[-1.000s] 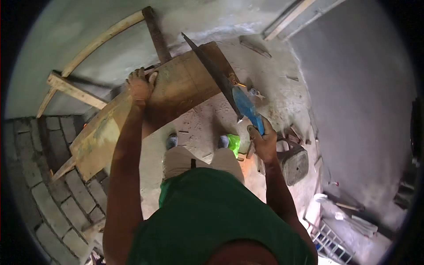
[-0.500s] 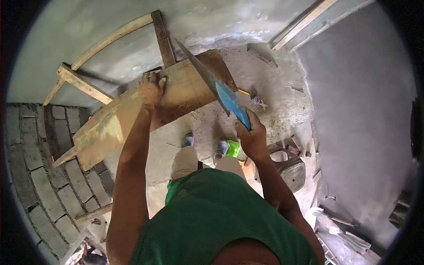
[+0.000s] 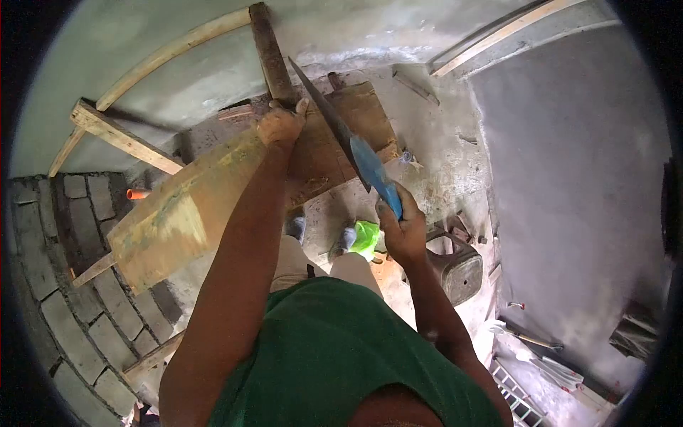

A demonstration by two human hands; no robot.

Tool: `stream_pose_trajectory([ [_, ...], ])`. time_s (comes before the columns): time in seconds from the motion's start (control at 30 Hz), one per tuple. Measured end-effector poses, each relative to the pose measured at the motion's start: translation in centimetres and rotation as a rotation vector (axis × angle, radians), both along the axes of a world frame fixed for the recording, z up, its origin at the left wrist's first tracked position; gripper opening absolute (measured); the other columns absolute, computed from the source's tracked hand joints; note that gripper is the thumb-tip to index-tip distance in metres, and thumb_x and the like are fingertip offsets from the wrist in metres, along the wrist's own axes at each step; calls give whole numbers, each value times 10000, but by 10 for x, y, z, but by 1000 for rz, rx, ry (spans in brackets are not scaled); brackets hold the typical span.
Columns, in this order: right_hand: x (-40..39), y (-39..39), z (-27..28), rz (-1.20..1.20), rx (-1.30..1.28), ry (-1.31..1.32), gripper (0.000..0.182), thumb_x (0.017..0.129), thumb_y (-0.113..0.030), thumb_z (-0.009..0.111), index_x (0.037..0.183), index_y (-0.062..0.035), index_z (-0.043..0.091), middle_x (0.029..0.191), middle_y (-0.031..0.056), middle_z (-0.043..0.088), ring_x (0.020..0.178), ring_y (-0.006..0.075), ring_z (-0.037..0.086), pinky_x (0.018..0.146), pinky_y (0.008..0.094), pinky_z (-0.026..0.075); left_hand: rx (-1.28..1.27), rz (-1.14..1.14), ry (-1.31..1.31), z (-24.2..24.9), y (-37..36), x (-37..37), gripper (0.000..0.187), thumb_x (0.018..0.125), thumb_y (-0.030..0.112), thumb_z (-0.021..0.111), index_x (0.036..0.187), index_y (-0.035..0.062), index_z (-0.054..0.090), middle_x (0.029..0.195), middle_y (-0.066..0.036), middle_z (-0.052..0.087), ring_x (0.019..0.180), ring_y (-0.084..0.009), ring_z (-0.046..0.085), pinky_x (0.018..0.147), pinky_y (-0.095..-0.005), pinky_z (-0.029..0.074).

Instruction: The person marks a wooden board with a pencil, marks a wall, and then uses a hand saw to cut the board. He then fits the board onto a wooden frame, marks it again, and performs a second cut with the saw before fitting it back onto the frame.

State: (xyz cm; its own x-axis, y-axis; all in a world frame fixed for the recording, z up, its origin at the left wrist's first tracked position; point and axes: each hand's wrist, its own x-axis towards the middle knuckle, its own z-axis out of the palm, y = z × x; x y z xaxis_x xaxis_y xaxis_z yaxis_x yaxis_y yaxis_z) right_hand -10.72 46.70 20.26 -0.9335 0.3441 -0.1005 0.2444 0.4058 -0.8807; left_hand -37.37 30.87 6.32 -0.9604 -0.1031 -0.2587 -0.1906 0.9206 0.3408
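My right hand (image 3: pixel 404 229) is wrapped round the blue handle of a handsaw (image 3: pixel 334 129). Its long blade points up and to the left, overlapping the right part of a stained plywood board (image 3: pixel 181 220). My left hand (image 3: pixel 279 124) grips the far edge of that board, left of the blade, with its fingers curled at the edge and the thumb toward the saw. Just beyond these fingers, a dark wooden post (image 3: pixel 271 57) leans at the wall. The board lies at a slant in front of me, hiding what is under it.
A curved timber (image 3: pixel 178 53) and a brace (image 3: pixel 126 136) stand along the wall. Blocks (image 3: pixel 71 306) are at the left, near an orange pipe (image 3: pixel 138 193). By my feet are a bright green bag (image 3: pixel 366 239) and a worn stool (image 3: pixel 459 274). A ladder (image 3: pixel 518 398) lies lower right.
My left hand has moved right along the board's far edge, closer to the saw blade, and its fingers have curled. The board's right end has shifted slightly right. The saw stays in my right hand.
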Motion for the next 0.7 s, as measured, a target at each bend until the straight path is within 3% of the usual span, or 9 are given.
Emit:
stream_pose_trajectory([
  [0.2, 15, 9, 16, 41, 72, -91, 433, 917, -129, 598, 1319, 6, 513, 796, 38, 611, 671, 87, 553, 636, 262, 475, -6, 57, 23, -8, 3, 3, 1001, 772, 873, 381, 1053, -40, 680, 1054, -241, 690, 1041, -372, 663, 966, -477, 467],
  [0.27, 19, 17, 17, 83, 110, -194, 485, 910, -221, 605, 1321, 8, 485, 1021, 210, 654, 884, 293, 660, 826, 376, 509, -34, 54, 96, -11, 2, -1, 992, 767, 876, 385, 1023, -31, 695, 1039, -228, 699, 1032, -377, 667, 973, -483, 461],
  [0.4, -2, 13, 21, 117, 92, -97, 488, 915, -215, 597, 1330, 6, 467, 1096, 267, 634, 972, 386, 659, 865, 416, 507, -66, 54, 51, -2, 8, 2, 981, 762, 879, 387, 1017, -11, 711, 1071, -228, 692, 1077, -376, 647, 1013, -475, 430],
  [0.47, -30, 7, -5, 112, 78, -73, 484, 918, -213, 596, 1329, 6, 466, 1099, 273, 631, 981, 402, 655, 863, 421, 509, -40, 45, 35, -1, 8, 2, 986, 761, 880, 390, 1042, -10, 708, 1099, -239, 681, 1104, -370, 636, 1024, -468, 422],
  [0.53, -52, 8, -13, 112, 59, -26, 480, 921, -212, 595, 1328, 7, 465, 1103, 278, 629, 991, 419, 651, 861, 426, 510, -30, 56, 102, -13, 6, -2, 1054, 738, 910, 381, 995, -59, 705, 961, -278, 694, 993, -430, 668, 885, -504, 508],
  [0.63, -54, 3, -9, 103, -16, -112, 472, 923, -207, 594, 1329, -1, 468, 1128, 278, 626, 1012, 433, 643, 863, 436, 509, -32, 27, 139, -19, 2, -2, 1069, 737, 916, 360, 1014, -60, 699, 973, -283, 689, 993, -428, 668, 875, -508, 509],
  [0.7, -33, 9, 1, 130, 150, 12, 469, 921, -206, 600, 1331, -18, 471, 1099, 270, 636, 989, 448, 645, 842, 451, 518, -13, 26, 70, -3, 6, -5, 1028, 744, 898, 387, 1049, -34, 699, 1038, -258, 686, 1045, -392, 656, 921, -489, 486],
])
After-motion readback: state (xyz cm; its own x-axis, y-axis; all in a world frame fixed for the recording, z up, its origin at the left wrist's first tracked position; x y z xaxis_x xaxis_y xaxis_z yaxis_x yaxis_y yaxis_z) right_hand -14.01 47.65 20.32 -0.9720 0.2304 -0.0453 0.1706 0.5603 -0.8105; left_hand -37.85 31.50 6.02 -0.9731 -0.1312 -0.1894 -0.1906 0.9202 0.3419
